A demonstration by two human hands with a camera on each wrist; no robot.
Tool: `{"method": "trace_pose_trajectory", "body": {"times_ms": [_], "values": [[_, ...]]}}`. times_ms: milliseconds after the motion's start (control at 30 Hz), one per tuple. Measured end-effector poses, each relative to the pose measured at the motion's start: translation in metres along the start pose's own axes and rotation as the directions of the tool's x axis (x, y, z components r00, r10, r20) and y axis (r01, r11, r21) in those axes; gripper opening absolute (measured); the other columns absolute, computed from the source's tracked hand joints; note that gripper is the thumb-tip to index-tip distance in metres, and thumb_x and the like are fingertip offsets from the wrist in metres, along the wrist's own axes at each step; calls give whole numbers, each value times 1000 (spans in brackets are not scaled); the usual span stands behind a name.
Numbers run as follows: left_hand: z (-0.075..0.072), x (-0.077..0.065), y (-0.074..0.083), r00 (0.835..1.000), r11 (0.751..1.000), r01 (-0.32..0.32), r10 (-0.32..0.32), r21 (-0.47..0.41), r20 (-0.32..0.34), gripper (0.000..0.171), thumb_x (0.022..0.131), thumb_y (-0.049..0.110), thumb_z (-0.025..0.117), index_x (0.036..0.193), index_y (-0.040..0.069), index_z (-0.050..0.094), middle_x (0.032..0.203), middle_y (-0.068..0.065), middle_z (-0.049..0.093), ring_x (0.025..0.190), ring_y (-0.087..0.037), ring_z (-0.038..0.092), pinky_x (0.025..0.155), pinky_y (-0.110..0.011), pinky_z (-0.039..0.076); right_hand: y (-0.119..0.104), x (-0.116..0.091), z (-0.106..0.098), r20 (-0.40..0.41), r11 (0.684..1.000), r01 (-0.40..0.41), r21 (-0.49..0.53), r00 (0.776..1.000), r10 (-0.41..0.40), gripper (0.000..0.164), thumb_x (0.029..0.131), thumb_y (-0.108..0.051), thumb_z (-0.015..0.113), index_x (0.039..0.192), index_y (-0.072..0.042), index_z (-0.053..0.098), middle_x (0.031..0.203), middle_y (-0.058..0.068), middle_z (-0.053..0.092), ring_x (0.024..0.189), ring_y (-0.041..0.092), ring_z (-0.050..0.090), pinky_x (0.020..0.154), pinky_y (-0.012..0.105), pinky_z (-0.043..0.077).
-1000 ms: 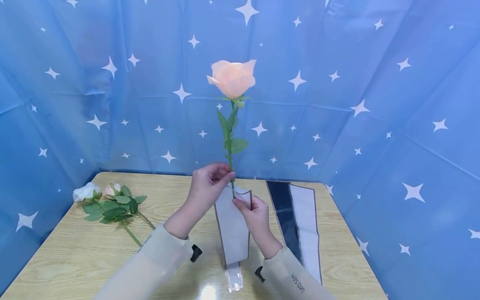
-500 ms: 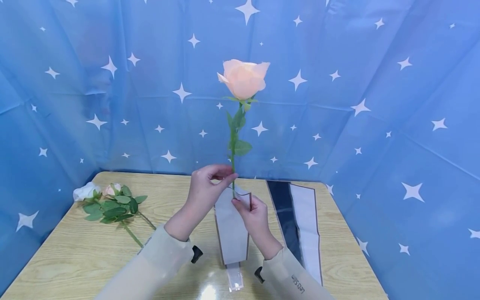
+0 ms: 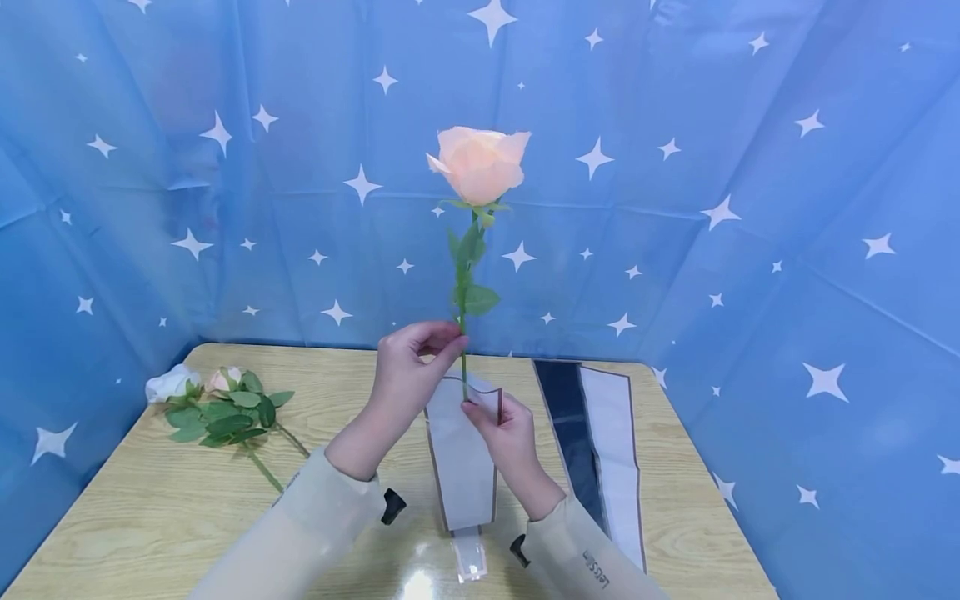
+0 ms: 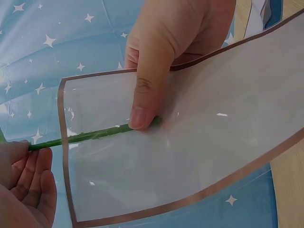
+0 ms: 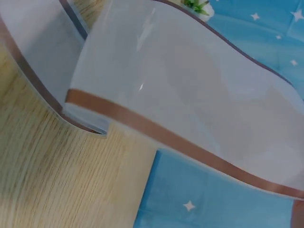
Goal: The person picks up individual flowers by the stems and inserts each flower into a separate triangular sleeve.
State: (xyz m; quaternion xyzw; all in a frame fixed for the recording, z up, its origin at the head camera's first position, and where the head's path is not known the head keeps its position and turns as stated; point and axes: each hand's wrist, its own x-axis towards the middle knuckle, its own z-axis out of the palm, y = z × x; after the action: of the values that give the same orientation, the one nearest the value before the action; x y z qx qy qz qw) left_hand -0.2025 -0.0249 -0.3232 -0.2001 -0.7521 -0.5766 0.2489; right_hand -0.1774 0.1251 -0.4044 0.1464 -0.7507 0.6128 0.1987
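A peach rose (image 3: pixel 478 167) stands almost upright before a blue starry curtain (image 3: pixel 675 292), bloom at the top. My left hand (image 3: pixel 408 367) has a narrow pinch grip on its green stem (image 4: pixel 102 134), just above the top edge of a translucent, brown-bordered sheet (image 3: pixel 461 467). My right hand (image 3: pixel 513 437) grips too: thumb over the stem near its lower end, fingers behind the sheet, so both seem nipped together. On the desk (image 3: pixel 135 517) lie a white rose (image 3: pixel 171 383) and a pale pink rose (image 3: pixel 222 380) to the left, and a dark-and-white sheet (image 3: pixel 613 450) to the right. To place the stem well, I judge I should line it up with the sheet's middle and pin it firmly with the right thumb before easing the left pinch. Squeezing hard could crease the film; a slack hold could let the bloom tip sideways.
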Motion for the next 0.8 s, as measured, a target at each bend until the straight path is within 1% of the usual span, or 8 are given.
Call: {"method": "trace_pose_trajectory", "body": {"times_ms": [167, 333, 433, 600, 733, 800], "values": [[1, -1, 0, 1000, 1000, 8, -8, 9, 17, 14, 83, 14, 73, 92, 4, 73, 84, -6, 72, 73, -13, 68, 69, -23, 56, -2, 0, 1, -7, 998, -54, 31, 999, 54, 16, 81, 1, 71, 95, 8, 67, 85, 23, 68, 66, 3, 55, 58, 19, 48], [2, -3, -1, 1000, 999, 4, -5, 36, 21, 12, 83, 14, 73, 91, 4, 73, 83, -6, 73, 73, -13, 69, 68, -23, 56, -4, 2, 1, -10, 997, -60, 46, 998, 61, 18, 82, 0, 70, 98, 9, 67, 91, 25, 68, 72, 3, 59, 62, 18, 50], [2, -3, 0, 1000, 998, -19, 17, 68, 18, 11, 83, 14, 74, 89, 5, 74, 83, -5, 73, 72, -13, 69, 67, -23, 56, -5, 3, 1, -11, 998, -50, 44, 999, 51, 18, 83, -1, 70, 98, 8, 67, 92, 24, 68, 73, 3, 59, 64, 18, 51], [0, -4, 1, 998, 991, -64, 61, 120, 22, 10, 81, 17, 75, 87, 9, 75, 81, -1, 73, 71, -9, 68, 64, -21, 56, -5, 3, 0, -14, 998, -47, 44, 999, 48, 16, 84, -1, 69, 97, 9, 67, 88, 24, 67, 70, 3, 57, 61, 18, 48], [0, -3, 5, 995, 985, -94, 91, 142, 30, 10, 82, 18, 75, 87, 10, 76, 81, 0, 73, 71, -8, 67, 63, -20, 55, -7, 2, -1, -26, 996, -57, 61, 998, 59, 15, 84, -1, 69, 96, 8, 67, 88, 24, 67, 69, 3, 56, 60, 17, 47], [-1, -3, 8, 994, 982, -110, 108, 152, 23, 9, 82, 18, 75, 86, 10, 76, 81, 0, 73, 70, -7, 67, 62, -19, 55, -8, 1, -2, -29, 996, -54, 69, 998, 56, 15, 84, 0, 68, 96, 8, 67, 89, 25, 67, 70, 3, 56, 61, 17, 48]]}}
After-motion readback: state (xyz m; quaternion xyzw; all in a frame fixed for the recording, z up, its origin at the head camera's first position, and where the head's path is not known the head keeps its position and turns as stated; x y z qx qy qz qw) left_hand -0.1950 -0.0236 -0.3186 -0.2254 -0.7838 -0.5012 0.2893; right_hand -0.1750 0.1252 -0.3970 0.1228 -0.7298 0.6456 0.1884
